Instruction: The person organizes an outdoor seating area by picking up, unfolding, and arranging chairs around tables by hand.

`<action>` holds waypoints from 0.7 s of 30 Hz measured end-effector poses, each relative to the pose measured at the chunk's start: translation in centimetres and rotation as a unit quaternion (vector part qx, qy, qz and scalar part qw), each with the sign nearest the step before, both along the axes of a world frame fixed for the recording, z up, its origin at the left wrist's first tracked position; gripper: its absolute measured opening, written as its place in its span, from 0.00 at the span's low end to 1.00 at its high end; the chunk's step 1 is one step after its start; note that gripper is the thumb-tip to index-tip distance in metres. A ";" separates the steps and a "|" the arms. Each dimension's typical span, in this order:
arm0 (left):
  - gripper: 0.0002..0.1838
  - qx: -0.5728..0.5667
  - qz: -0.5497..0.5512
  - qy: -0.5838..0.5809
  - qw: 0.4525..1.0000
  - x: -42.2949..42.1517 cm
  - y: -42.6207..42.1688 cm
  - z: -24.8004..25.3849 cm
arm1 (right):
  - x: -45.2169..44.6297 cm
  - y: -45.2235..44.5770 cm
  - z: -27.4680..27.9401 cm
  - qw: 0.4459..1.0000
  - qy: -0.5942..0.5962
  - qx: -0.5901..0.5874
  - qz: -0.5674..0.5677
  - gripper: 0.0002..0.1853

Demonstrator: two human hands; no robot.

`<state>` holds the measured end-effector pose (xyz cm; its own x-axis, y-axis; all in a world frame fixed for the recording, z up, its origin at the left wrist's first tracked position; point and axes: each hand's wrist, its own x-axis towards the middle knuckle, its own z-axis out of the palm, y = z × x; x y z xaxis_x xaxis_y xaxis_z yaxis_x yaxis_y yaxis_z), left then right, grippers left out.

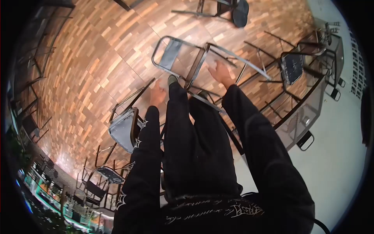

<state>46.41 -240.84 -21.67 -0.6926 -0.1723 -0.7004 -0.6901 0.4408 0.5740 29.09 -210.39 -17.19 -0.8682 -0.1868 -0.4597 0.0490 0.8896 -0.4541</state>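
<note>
A metal-framed chair [170,54] with a dark backrest is in front of my feet, seemingly tipped over, with its legs pointing right. My right hand [222,73] is beside the chair's legs, fingers apart and holding nothing. To the left, my left hand [157,93] hangs near the backrest end, close to my shoe [172,79]. Its fingers look loosely spread, with nothing visible in them. Another chair [124,130] with a dark seat stands close by my left forearm.
Wood-patterned flooring [105,54] spreads ahead. One chair [238,13] is at the top, another [292,68] on the right beside a table [300,119]. Several more chairs [109,174] line the lower left. Pale floor [343,140] lies at the right.
</note>
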 end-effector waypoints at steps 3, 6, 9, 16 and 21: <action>0.34 -0.070 0.002 0.061 0.996 -2.1 -1.5 -10.1 | -2.5 -3.5 -8.3 0.984 0.159 -0.012 -0.084 0.40; 0.36 -0.022 0.058 0.016 0.998 -5.7 -2.5 -17.0 | -4.7 -7.0 -13.8 0.972 0.080 0.106 -0.194 0.43; 0.38 -0.048 0.033 -0.037 0.998 -9.2 -3.8 -24.2 | -5.1 -9.2 -16.7 0.954 0.161 0.109 -0.227 0.28; 0.38 -0.114 -0.049 -0.008 0.992 -12.1 -7.5 -41.0 | -4.7 -8.7 -19.3 0.949 0.223 0.067 -0.214 0.18; 0.40 -0.169 -0.114 0.060 0.977 -10.4 -9.6 -47.9 | -4.9 -7.1 -20.1 0.946 0.281 0.031 -0.160 0.17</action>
<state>36.02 -250.44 -69.57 -0.8139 -0.2112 -0.5413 -0.4882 0.7538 0.4399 24.16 -217.47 -37.30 -0.9862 0.1392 0.0900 0.0866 0.8957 -0.4362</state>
